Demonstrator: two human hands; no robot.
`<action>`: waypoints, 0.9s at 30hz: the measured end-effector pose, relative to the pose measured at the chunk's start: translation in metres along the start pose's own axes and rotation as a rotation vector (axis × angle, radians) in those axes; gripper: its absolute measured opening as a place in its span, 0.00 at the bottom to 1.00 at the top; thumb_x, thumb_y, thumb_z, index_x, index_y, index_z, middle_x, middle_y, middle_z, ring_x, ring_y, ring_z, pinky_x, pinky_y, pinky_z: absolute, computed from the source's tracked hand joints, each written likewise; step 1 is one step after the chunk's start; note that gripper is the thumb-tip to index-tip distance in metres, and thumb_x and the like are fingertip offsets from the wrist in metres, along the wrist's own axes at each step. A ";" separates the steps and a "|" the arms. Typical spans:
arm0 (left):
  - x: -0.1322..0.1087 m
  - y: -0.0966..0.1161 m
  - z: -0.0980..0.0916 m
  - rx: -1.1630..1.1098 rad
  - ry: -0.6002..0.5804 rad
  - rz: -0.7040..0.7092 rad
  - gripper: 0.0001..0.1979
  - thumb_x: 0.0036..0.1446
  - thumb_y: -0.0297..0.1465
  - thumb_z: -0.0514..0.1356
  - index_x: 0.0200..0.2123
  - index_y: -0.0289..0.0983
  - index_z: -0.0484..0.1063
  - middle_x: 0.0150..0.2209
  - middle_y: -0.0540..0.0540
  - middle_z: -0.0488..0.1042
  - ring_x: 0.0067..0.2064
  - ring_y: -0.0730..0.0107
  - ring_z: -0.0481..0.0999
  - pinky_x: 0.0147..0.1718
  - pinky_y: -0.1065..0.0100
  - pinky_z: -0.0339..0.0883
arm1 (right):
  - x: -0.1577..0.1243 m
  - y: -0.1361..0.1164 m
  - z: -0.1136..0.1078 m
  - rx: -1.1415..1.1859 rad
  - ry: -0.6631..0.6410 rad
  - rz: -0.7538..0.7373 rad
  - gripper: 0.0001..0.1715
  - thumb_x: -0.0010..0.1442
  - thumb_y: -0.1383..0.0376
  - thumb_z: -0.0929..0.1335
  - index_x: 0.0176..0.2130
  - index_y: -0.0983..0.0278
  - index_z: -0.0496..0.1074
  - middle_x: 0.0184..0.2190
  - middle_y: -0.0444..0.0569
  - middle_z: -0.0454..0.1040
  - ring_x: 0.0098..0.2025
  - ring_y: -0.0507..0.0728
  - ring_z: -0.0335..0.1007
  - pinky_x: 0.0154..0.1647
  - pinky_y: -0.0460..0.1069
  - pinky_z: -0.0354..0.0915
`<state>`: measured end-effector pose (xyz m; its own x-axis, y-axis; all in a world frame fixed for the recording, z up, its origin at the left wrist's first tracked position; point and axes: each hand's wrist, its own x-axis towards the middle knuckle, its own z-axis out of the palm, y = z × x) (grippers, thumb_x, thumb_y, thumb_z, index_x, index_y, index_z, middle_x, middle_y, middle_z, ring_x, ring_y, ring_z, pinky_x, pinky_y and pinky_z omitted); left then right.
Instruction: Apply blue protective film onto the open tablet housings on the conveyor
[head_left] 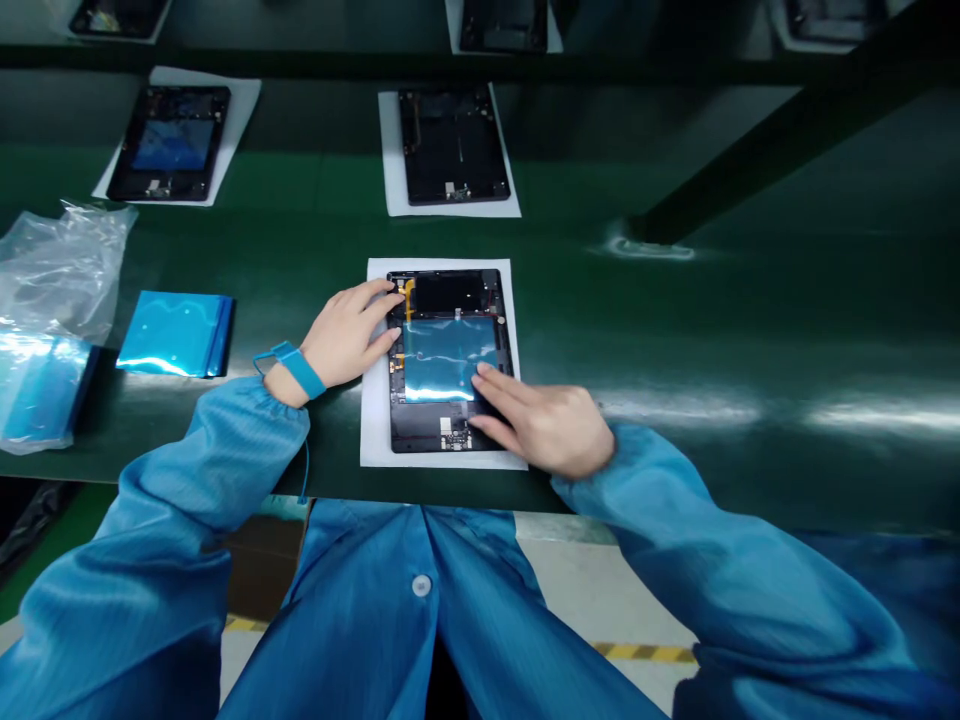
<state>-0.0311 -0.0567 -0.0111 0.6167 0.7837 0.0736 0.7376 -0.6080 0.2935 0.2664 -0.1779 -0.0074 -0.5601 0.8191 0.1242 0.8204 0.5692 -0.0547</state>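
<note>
An opened tablet (439, 428) lies on a white sheet (375, 435) in front of me, its circuit parts and orange flex cable showing. A shiny blue film (442, 360) covers the middle of the tablet. My left hand (341, 330) rests with spread fingertips on the tablet's left edge; a blue strap circles that wrist. My right hand (547, 415) lies over the lower right of the film, fingers stretched out and touching its corner. Neither hand grips anything that I can see.
A stack of blue films (172, 335) lies to the left, beside a clear plastic bag (64, 275) holding more of them. Further back are two opened tablets, one on the left (171, 145) and one in the middle (454, 150). A dark post (750, 140) slants up at right.
</note>
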 end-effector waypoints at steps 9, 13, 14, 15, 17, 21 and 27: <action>0.073 0.027 -0.011 0.125 0.037 -0.191 0.21 0.67 0.34 0.57 0.61 0.36 0.73 0.60 0.33 0.73 0.61 0.39 0.72 0.59 0.41 0.67 | 0.027 0.004 0.001 -0.055 -0.037 0.120 0.39 0.73 0.45 0.62 0.70 0.67 0.67 0.67 0.60 0.69 0.39 0.62 0.84 0.27 0.53 0.68; 0.102 0.030 0.004 0.166 -0.042 -0.200 0.19 0.69 0.33 0.56 0.59 0.32 0.72 0.60 0.29 0.72 0.62 0.38 0.70 0.58 0.42 0.65 | 0.018 0.000 -0.001 0.032 0.015 0.080 0.34 0.74 0.49 0.62 0.65 0.68 0.72 0.58 0.58 0.79 0.38 0.60 0.84 0.31 0.52 0.70; 0.105 0.029 0.005 0.182 -0.082 -0.177 0.18 0.70 0.33 0.55 0.58 0.31 0.72 0.58 0.29 0.73 0.62 0.39 0.71 0.58 0.44 0.65 | 0.009 -0.003 -0.002 0.077 0.034 0.051 0.30 0.74 0.51 0.62 0.62 0.67 0.75 0.53 0.56 0.83 0.37 0.59 0.83 0.32 0.51 0.71; 0.107 0.027 0.005 0.196 -0.117 -0.153 0.17 0.71 0.33 0.54 0.58 0.31 0.72 0.56 0.30 0.75 0.60 0.41 0.72 0.56 0.47 0.66 | 0.000 -0.004 -0.002 0.127 0.059 0.030 0.25 0.74 0.53 0.63 0.58 0.65 0.78 0.47 0.54 0.85 0.36 0.58 0.83 0.33 0.50 0.71; 0.107 0.022 0.003 0.213 -0.167 -0.111 0.16 0.73 0.33 0.52 0.56 0.33 0.72 0.52 0.33 0.76 0.56 0.46 0.76 0.54 0.51 0.67 | -0.015 -0.005 0.000 0.219 0.145 0.070 0.18 0.74 0.58 0.64 0.52 0.61 0.80 0.41 0.50 0.85 0.35 0.56 0.82 0.35 0.49 0.73; 0.102 0.015 -0.003 0.242 -0.195 -0.043 0.15 0.74 0.34 0.50 0.52 0.37 0.75 0.50 0.37 0.77 0.52 0.52 0.78 0.49 0.57 0.66 | -0.017 0.011 0.014 0.368 0.300 0.416 0.20 0.70 0.56 0.67 0.55 0.62 0.77 0.47 0.55 0.82 0.23 0.53 0.74 0.29 0.52 0.74; 0.088 0.016 -0.035 0.253 -0.126 -0.048 0.18 0.76 0.36 0.45 0.52 0.39 0.73 0.47 0.40 0.76 0.44 0.57 0.78 0.39 0.61 0.66 | 0.012 0.040 0.017 0.804 0.136 0.540 0.33 0.62 0.46 0.70 0.56 0.65 0.74 0.44 0.55 0.80 0.19 0.51 0.66 0.27 0.54 0.72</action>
<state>0.0261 0.0069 0.0331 0.5972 0.8000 -0.0579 0.8021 -0.5955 0.0455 0.2904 -0.1436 -0.0244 -0.0728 0.9973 -0.0058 0.6113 0.0401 -0.7904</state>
